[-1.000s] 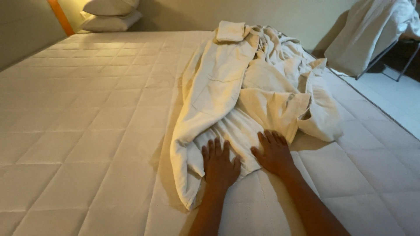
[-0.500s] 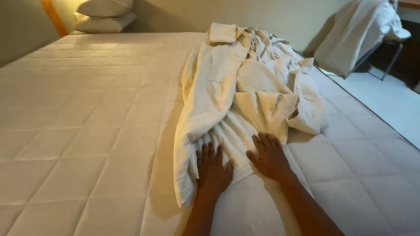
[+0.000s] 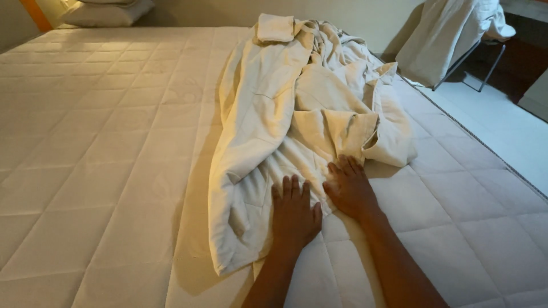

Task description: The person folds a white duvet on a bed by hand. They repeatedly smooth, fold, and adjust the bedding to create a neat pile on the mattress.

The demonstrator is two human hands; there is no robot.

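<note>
Cream sheet (image 3: 297,120): crumpled, bunched in a long heap running up the right half of the bed, its near end lying just before the person. Left hand (image 3: 294,214): flat on the sheet's near edge, palm down, grip spread, pinching nothing. Right hand (image 3: 349,188): just beside it, flat on the same cloth, fingers spread and pressing on gathered pleats. Quilted mattress (image 3: 97,154): bare, cream, bearing the sheet. Pillows (image 3: 108,10): stacked at the far left corner. Chair (image 3: 456,40): beyond the bed on the right, draped with white cloth.
</note>
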